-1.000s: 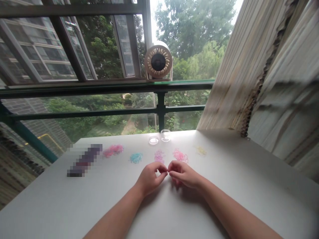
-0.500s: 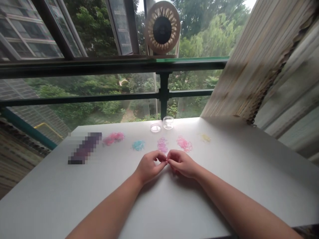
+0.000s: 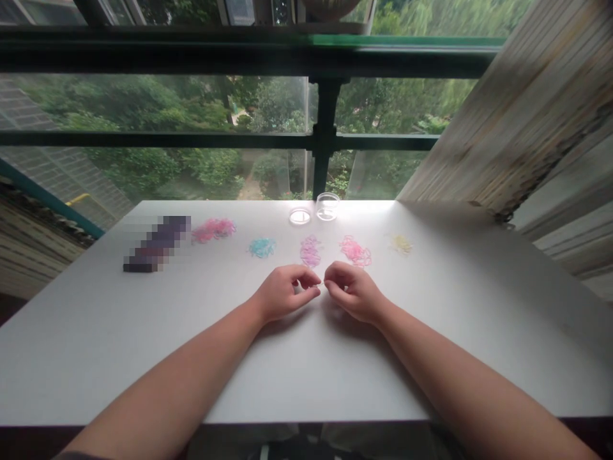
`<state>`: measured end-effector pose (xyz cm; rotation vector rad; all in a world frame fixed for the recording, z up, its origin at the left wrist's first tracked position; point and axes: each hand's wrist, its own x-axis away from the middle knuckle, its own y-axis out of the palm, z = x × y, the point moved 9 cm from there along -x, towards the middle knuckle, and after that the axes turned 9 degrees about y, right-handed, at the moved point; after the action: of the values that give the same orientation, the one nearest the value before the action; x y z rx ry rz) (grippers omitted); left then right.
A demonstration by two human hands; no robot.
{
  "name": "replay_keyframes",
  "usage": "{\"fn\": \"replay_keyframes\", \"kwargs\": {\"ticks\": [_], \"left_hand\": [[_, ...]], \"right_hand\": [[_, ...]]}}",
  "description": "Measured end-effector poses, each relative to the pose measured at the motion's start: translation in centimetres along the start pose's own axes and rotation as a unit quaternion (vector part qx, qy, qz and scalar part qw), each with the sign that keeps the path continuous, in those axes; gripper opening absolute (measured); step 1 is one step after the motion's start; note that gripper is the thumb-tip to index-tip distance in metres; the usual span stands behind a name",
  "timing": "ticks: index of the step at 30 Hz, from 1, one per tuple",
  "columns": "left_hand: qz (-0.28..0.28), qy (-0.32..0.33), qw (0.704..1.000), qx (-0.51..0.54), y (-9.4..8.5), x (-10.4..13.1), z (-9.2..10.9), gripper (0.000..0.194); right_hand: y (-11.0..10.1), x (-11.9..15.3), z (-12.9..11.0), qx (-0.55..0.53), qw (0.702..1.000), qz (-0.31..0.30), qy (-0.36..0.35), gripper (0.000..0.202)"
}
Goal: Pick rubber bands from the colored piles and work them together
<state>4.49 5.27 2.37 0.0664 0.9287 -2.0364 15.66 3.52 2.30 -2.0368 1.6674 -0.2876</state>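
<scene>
Over the middle of the white table, my left hand (image 3: 286, 292) and my right hand (image 3: 353, 291) face each other, fingertips almost touching. A tiny pale rubber band (image 3: 322, 283) shows as a thin line between them. My right thumb and forefinger pinch one end. The left thumb and forefinger are curled about the other end, with a narrow gap at their tips. Just beyond the hands lie loose piles of small rubber bands: a purple pile (image 3: 311, 251), a pink pile (image 3: 355, 250), a blue pile (image 3: 262, 247) and a yellow pile (image 3: 401, 243).
A red-pink pile (image 3: 214, 230) lies farther left, beside a blurred-out dark purple object (image 3: 158, 244). At the far edge of the white table (image 3: 268, 377) stand a clear round container (image 3: 328, 207) and a clear lid (image 3: 299, 217). A curtain (image 3: 469, 121) hangs at the right.
The view has tipped downward, so the table's near edge shows and the fan is mostly out of frame. My fingertips have drawn slightly apart, with the pale band now visible between them.
</scene>
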Motion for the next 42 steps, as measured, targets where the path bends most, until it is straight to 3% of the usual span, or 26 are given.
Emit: {"fn": "replay_keyframes", "kwargs": {"ticks": [16, 42], "left_hand": [[0.02, 0.005, 1.0, -0.004, -0.75, -0.13, 0.33, 0.01], [0.012, 0.022, 1.0, 0.009, -0.52, -0.15, 0.64, 0.005]], "right_hand": [[0.52, -0.05, 0.18, -0.006, 1.0, -0.022, -0.003, 0.005], [1.03, 0.07, -0.02, 0.025, 0.999, -0.043, -0.012, 0.008]]}}
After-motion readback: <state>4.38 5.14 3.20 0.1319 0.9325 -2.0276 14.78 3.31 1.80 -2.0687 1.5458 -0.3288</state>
